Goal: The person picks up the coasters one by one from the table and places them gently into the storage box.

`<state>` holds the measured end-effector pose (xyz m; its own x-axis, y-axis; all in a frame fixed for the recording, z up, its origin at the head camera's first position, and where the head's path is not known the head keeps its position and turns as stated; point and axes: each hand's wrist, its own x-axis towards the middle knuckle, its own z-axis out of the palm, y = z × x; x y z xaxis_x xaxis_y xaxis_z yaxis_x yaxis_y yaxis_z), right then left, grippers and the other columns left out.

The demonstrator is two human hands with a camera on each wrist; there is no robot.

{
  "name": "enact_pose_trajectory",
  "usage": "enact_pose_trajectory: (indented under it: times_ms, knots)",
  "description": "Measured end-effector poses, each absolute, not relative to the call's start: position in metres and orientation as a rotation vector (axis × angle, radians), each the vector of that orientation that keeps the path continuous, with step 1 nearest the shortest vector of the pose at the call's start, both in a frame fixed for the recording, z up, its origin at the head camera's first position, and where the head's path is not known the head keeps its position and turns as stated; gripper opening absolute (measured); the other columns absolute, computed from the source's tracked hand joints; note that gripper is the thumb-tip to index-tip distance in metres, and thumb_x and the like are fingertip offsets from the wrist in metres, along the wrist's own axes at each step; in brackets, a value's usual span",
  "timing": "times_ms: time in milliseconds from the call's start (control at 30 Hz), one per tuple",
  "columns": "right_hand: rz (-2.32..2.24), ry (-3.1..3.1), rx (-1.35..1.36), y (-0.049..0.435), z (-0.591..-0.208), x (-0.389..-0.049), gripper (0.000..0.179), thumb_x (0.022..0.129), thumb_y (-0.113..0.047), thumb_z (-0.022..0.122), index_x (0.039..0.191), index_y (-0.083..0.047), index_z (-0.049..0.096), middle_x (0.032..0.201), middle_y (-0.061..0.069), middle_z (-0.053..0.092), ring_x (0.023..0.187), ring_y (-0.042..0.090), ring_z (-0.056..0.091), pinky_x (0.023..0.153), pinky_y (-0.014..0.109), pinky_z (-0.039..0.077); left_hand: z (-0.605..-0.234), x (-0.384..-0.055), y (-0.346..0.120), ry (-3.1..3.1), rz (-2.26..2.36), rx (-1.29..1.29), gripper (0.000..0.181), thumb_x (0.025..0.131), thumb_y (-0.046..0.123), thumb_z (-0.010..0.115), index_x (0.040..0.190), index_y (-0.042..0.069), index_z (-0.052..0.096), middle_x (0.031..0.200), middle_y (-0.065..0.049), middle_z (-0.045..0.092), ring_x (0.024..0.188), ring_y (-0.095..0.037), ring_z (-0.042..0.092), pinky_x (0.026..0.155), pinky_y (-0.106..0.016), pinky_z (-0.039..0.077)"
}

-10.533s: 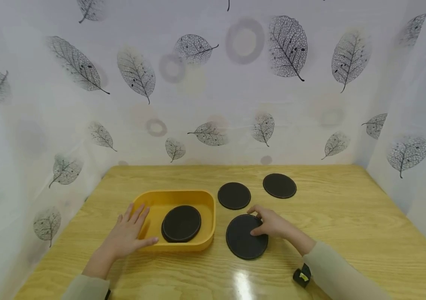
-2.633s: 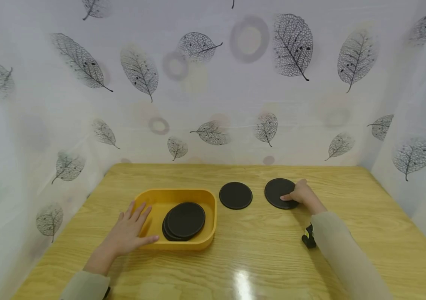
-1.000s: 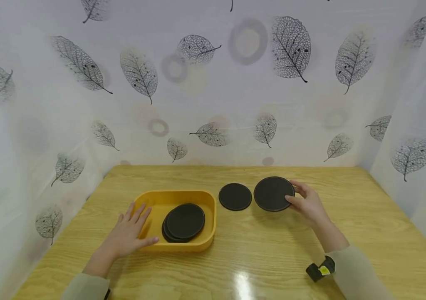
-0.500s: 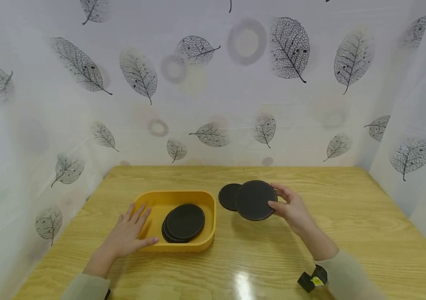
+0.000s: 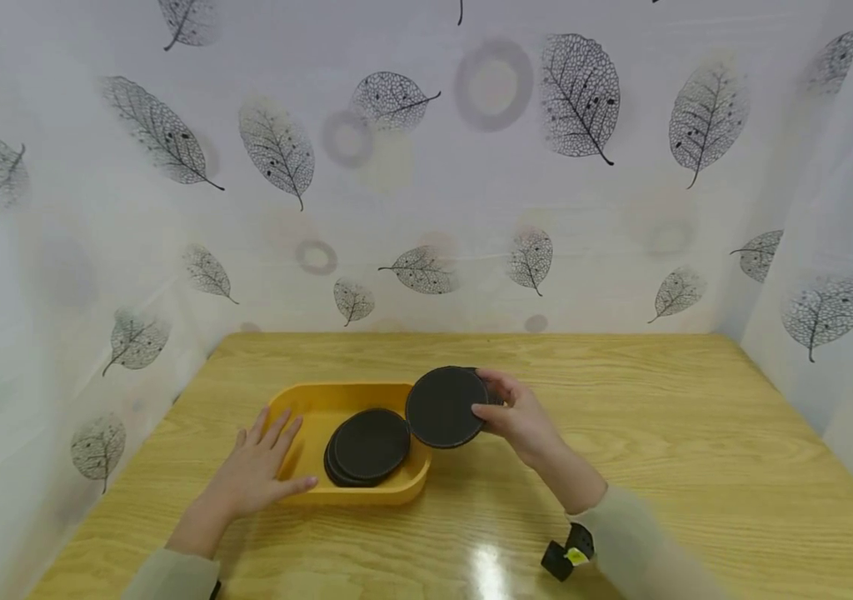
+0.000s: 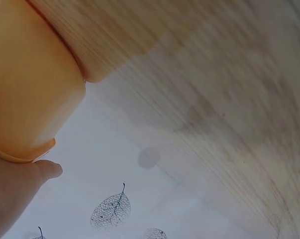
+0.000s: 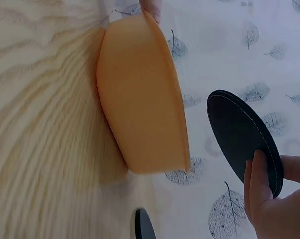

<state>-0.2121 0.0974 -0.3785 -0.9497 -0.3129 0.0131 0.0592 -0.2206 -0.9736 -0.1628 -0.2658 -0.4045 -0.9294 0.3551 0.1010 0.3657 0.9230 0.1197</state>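
Observation:
My right hand (image 5: 527, 425) pinches a round black coaster (image 5: 446, 407) with a stitched edge, thumb on one face and fingers on the other. The coaster is raised beside the right end of a yellow tray (image 5: 351, 495), overlapping its rim in the head view. Inside the tray lie overlapping black coasters (image 5: 372, 443). My left hand (image 5: 250, 471) rests at the tray's left end, fingers straight and spread; the left wrist view shows a thumb (image 6: 49, 170) at the rim. Another coaster (image 7: 145, 226) on the table is mostly hidden behind the held one in the head view.
The wooden table (image 5: 659, 450) reaches back to a pale curtain (image 5: 426, 192) printed with leaves, which also hangs at both sides. A black device (image 5: 567, 553) with a yellow mark is on my right wrist.
The near coaster went from the table onto those in the tray. My right hand then lifted the far right coaster and brought it left, towards the tray. My left hand has stayed put.

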Motion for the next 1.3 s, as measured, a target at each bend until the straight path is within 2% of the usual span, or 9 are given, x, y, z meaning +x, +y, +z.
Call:
enact_pose_trajectory:
  times_ms: [200,667,900,1300]
  knots:
    - [-2.256,1.755,-0.234,0.066,-0.384,-0.211,0.053,0.081,0.012,0.052,0.13,0.004,0.035,0.115,0.021,0.043,0.084,0.02,0.058,0.07,0.03,0.05,-0.404,-0.163,-0.266,-2.998,-0.198,-0.573,0.087,0.078,0.058,0.051,0.136,-0.002,0.029,0.141,-0.023,0.02,0.127,-0.045,0.006,0.089,-0.068,0.012]
    - [-2.225,1.682,-0.299,0.017,-0.393,-0.206,0.051,0.082,0.006,0.055,0.129,0.005,0.036,0.117,0.021,0.042,0.079,0.018,0.06,0.07,0.032,0.051,-0.404,-0.162,-0.265,-3.0,-0.188,-0.558,0.087,0.078,0.059,0.05,0.136,-0.002,0.028,0.141,-0.022,0.02,0.128,-0.044,0.006,0.09,-0.068,0.011]
    - [-2.257,1.629,-0.267,0.005,-0.392,-0.205,0.053,0.083,0.007,0.055,0.132,0.003,0.035,0.122,0.024,0.039,0.089,0.028,0.059,0.074,0.035,0.049,-0.402,-0.161,-0.264,-3.012,-0.213,-0.558,0.087,0.079,0.058,0.05,0.137,-0.001,0.027,0.142,-0.022,0.019,0.128,-0.044,0.005,0.09,-0.068,0.009]
    - [-2.258,1.615,-0.306,-0.001,-0.389,-0.205,0.055,0.084,0.004,0.056,0.133,0.001,0.034,0.121,0.024,0.04,0.087,0.025,0.06,0.074,0.033,0.049,-0.401,-0.161,-0.264,-3.013,-0.221,-0.563,0.087,0.079,0.058,0.051,0.137,-0.002,0.027,0.141,-0.023,0.019,0.128,-0.044,0.005,0.09,-0.068,0.009]
